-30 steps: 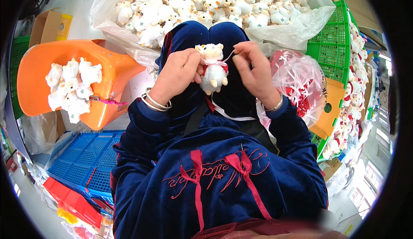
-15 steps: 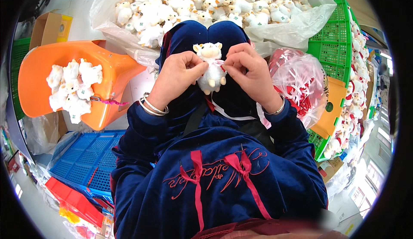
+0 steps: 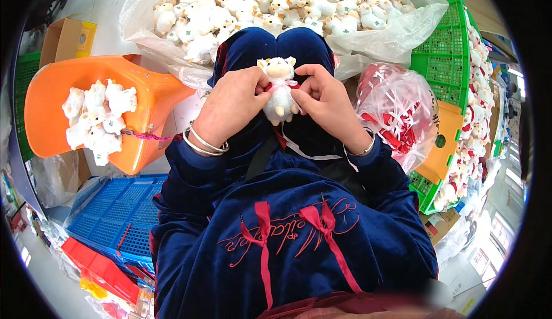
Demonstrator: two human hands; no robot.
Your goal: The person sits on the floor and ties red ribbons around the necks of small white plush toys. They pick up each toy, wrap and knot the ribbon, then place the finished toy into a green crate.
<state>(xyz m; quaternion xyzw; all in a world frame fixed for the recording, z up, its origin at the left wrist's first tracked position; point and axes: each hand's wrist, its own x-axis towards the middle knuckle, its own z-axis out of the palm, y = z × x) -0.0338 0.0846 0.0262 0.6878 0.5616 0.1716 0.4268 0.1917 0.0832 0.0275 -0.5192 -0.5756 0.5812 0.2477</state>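
Observation:
A small white plush toy animal (image 3: 280, 102) with tan ears and feet sits upright between my hands, above my lap. Around its neck lies a red cape (image 3: 291, 83), fastened with a pale pink ribbon in front. My left hand (image 3: 237, 102) is closed at the toy's left side, thumb and finger pinching by the edge of the cape. On the other side, my right hand (image 3: 329, 97) has its fingers curled and its thumb against the toy just below the cape. The exact grip of both hands is partly hidden by the fingers.
A big clear plastic bag (image 3: 428, 17) of white plush toys lies beyond my knees. Several more toys sit on an orange stool (image 3: 49, 109) at left, above a blue crate (image 3: 112, 215). To the right are a bag of red capes (image 3: 397, 109) and a green crate (image 3: 440, 60).
My right hand has shifted slightly down and let the ribbon end go. The red cape now lies spread on both sides of the toy's neck; my left hand has moved up a little.

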